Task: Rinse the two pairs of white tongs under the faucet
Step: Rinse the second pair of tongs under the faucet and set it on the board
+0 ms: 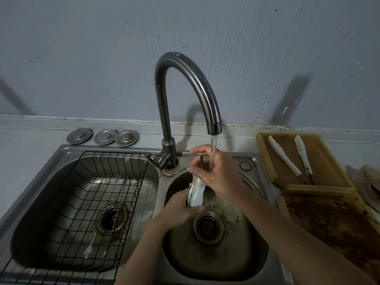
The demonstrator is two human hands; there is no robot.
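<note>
White plastic shows between both hands: one pair of tongs (pixel 196 193) is held over the small right basin (pixel 216 254), just below the running stream from the faucet (pixel 185 79). The right hand (pixel 213 171) is closed around the upper end, with water striking its knuckles, and the left hand (pixel 181 208) grips the lower end near the drain. So this pair appears to be mid-rinse, wet but not yet set down.

A second pair of tongs (pixel 292 159) lies splayed on the wooden board (pixel 320 159) on the counter to the right, well apart from the water. Whether it has had its turn I cannot tell; it looks dry from here, so I judge roughly half the job remains. A wire rack (pixel 67 204) with cutlery sits in the left basin.
</note>
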